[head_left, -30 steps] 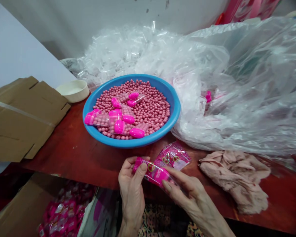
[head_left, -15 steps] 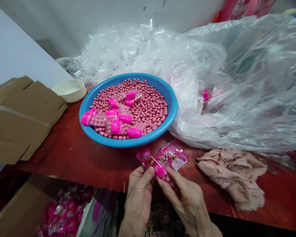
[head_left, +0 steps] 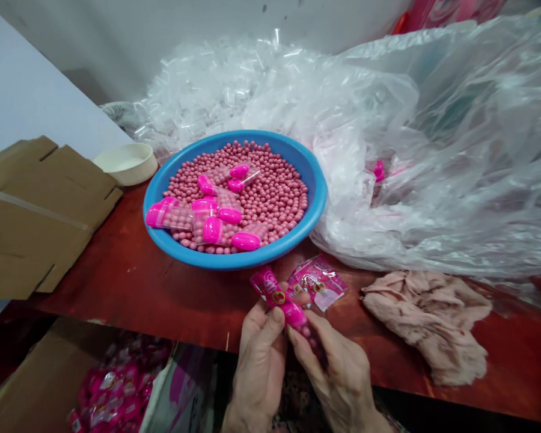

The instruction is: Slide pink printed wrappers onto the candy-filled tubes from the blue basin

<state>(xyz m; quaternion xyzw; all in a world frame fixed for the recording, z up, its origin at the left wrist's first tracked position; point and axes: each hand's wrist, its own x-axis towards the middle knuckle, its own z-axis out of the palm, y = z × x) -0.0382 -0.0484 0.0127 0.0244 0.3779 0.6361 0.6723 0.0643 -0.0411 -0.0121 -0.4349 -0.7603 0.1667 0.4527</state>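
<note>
My left hand (head_left: 262,364) pinches a printed pink plastic sleeve (head_left: 267,284) between thumb and fingers. In my right hand (head_left: 342,367) is a small clear tube with a bright pink cap (head_left: 294,314), filled with pink balls. The cap end meets the sleeve; how far it sits inside, I cannot tell. More flat printed sleeves (head_left: 322,282) lie on the table just beyond my hands. Behind them stands a blue basin (head_left: 316,186) full of pink balls (head_left: 275,192), with several filled, pink-capped tubes (head_left: 214,230) lying on top.
A large clear plastic bag (head_left: 455,180) and a heap of clear tubes (head_left: 216,84) fill the back. A crumpled cloth (head_left: 428,319) lies at right. Folded cardboard (head_left: 40,222) and a white dish (head_left: 128,163) are at left. Below the red table (head_left: 162,307), a box holds pink packets (head_left: 117,391).
Fingers of my left hand now show behind the sleeve, near the cap. Both hands have shifted slightly, still holding the sleeve and tube. The basin's contents look the same.
</note>
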